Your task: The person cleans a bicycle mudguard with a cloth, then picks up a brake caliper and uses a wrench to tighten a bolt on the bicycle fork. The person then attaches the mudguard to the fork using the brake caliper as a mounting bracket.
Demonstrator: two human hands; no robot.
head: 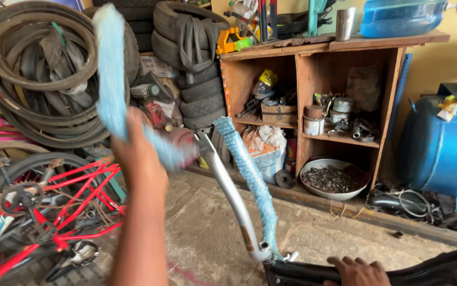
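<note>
- We record a yellow wall (440,63) behind a wooden shelf unit (313,69) crowded with tins.
- We note stacked tyres (196,63), a red bicycle frame (75,196), a blue tank (442,148), and a rough concrete floor (207,233).

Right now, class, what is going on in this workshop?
A person is working on a silver bicycle handlebar. The left hand is raised and grips a light blue strip that is blurred; one side of the bar is already covered in blue wrap. The right hand rests on a black part at the bottom. A red bicycle frame lies on the left, with tyres stacked behind.
</note>
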